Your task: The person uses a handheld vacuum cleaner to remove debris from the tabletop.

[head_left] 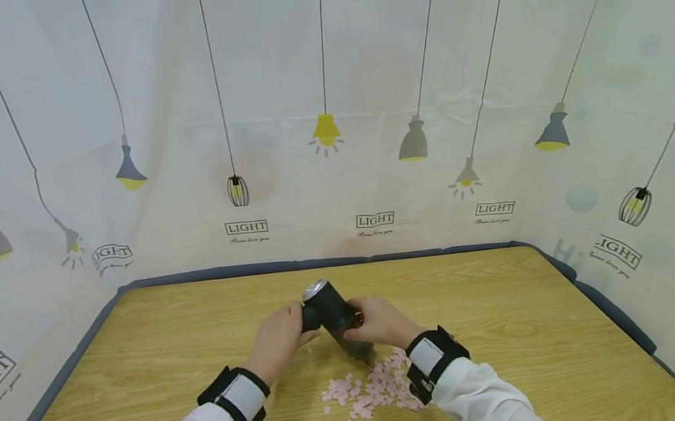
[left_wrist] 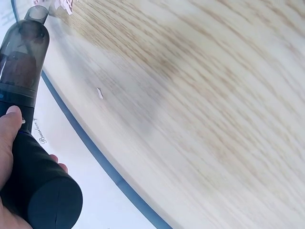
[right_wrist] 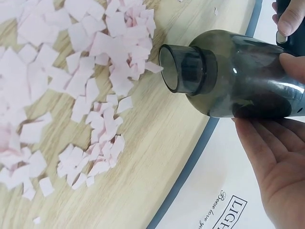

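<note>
A black handheld vacuum cleaner (head_left: 328, 305) is tilted over the table, its nozzle end pointing down toward a heap of small pink paper scraps (head_left: 385, 382). My left hand (head_left: 278, 339) grips its dark handle (left_wrist: 35, 176), the thumb lying by a small button. My right hand (head_left: 383, 322) holds the barrel around the smoky see-through dust cup (right_wrist: 238, 76), thumb on one side and fingers on the other. In the right wrist view, one scrap lies right at the rim of the short nozzle (right_wrist: 183, 69).
The wood-grain table (head_left: 189, 338) has a blue-grey border (head_left: 244, 270). Behind it hangs a white curtain (head_left: 276, 106) printed with lamps. A stray scrap (left_wrist: 99, 93) lies apart from the heap, and several others are scattered toward the near edge.
</note>
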`<state>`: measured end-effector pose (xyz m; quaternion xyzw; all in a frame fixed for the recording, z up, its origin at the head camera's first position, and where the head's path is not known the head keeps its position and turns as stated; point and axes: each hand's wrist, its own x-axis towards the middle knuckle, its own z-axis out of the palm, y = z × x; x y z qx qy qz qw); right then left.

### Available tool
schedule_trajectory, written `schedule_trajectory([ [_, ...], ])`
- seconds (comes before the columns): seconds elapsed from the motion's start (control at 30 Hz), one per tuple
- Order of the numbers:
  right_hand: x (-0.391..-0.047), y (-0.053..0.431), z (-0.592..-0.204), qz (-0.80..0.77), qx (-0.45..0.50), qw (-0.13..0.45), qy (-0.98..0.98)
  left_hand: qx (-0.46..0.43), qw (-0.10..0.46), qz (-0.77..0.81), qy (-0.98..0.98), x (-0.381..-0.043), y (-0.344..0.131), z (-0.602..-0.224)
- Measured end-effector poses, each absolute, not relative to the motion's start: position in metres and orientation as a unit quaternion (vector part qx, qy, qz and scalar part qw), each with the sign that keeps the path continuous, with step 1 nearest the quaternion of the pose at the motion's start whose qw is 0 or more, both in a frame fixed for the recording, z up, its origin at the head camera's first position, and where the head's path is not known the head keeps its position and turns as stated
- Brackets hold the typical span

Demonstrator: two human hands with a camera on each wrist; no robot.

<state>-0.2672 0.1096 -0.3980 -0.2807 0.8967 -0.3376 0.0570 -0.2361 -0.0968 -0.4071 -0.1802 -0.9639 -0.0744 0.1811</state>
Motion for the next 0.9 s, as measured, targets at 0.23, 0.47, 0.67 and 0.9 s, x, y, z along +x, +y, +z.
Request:
schedule_trajectory([
  [0.23, -0.267, 0.111, -0.396, -0.331, -0.279, 0.056, 0.900, -0.177, 0.184, -0.081, -0.963, -0.236, -0.094, -0.409],
  [0.47, -0.265, 0.114, -0.394, -0.327, -0.271, 0.061, 0.903, -0.174, 0.176, -0.091, -0.965, -0.235, -0.090, -0.411],
  [0.67, -0.266, 0.117, -0.394, -0.320, -0.271, 0.063, 0.906, -0.177, 0.179, -0.105, -0.962, -0.232, -0.086, -0.411],
  [0.9, -0.267, 0.119, -0.395, -0.309, -0.273, 0.057, 0.909, -0.172, 0.183, -0.119, -0.961, -0.234, -0.083, -0.415],
])
